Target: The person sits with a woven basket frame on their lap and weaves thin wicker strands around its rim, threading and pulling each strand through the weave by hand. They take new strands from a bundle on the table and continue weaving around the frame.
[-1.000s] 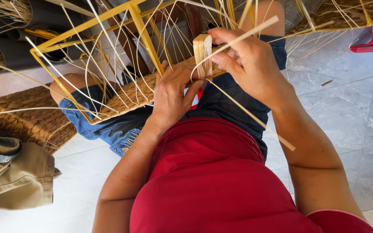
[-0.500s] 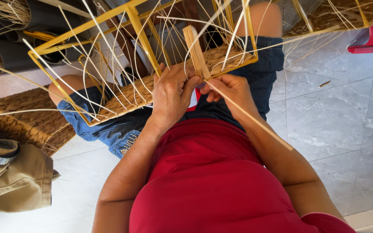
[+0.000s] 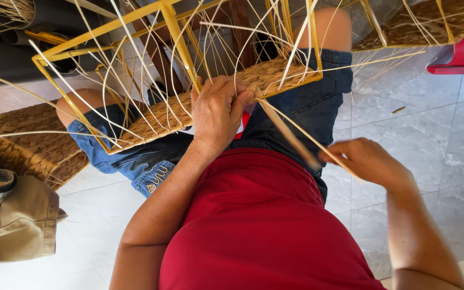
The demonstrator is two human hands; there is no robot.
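Strand now pulled taut: right hand has drawn back from the frame on my lap, pinching it. Left hand pressed flat on the weave. I read it as tightening that row.

Your right hand has drawn back from the woven panel toward four o'clock, pulling a flat fibre strand taut; your left hand now presses alone on the panel's edge at the yellow frame.
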